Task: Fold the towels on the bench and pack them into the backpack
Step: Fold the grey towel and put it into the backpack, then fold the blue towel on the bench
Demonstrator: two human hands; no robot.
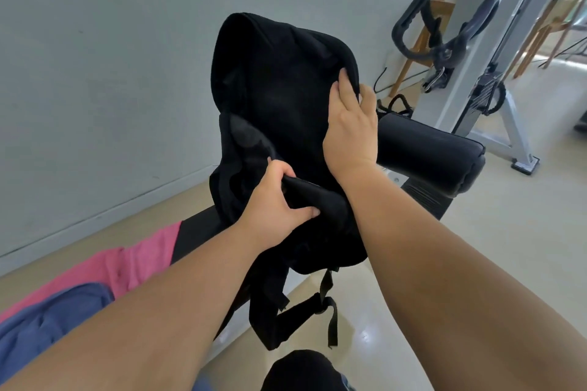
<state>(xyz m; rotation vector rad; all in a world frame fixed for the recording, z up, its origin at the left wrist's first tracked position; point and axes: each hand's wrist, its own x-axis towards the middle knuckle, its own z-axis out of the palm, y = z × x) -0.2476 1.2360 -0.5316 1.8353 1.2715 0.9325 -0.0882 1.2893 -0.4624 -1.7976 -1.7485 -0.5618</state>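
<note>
**Both my hands on the backpack, towels unfolded beside me**

Closest to me, at my left, the blue towel [47, 327] lies crumpled on the bench [197, 235]. The pink towel [139, 260] is spread just beyond it, touching it, with its far edge on the black bench pad. Neither one is folded and neither is in the bag.

My left hand [276, 197] is clenched on a fold of black fabric low on the backpack [279, 89]. The thumb lies across the top of the fold and the fingers are tucked underneath. Below that grip the straps [327, 305] hang loose, over the pale floor [476, 263] at the right side of the bench.

My right hand [349, 130] is higher up. Its fingers wrap round the bag's right edge and the thumb is laid flat on the face toward me, so this hand is grasping the bag too. Between the two hands the backpack stands upright above the far end of the bench, its rounded top pointing away from me. I cannot tell whether its opening is unzipped.

Behind my right hand a black roller pad [428, 155] sticks out to the right. Past it stands the white frame [470, 51] of a gym machine with curved black handles [444, 38], and a wooden chair [425, 38] sits against the grey wall [111, 57].
</note>
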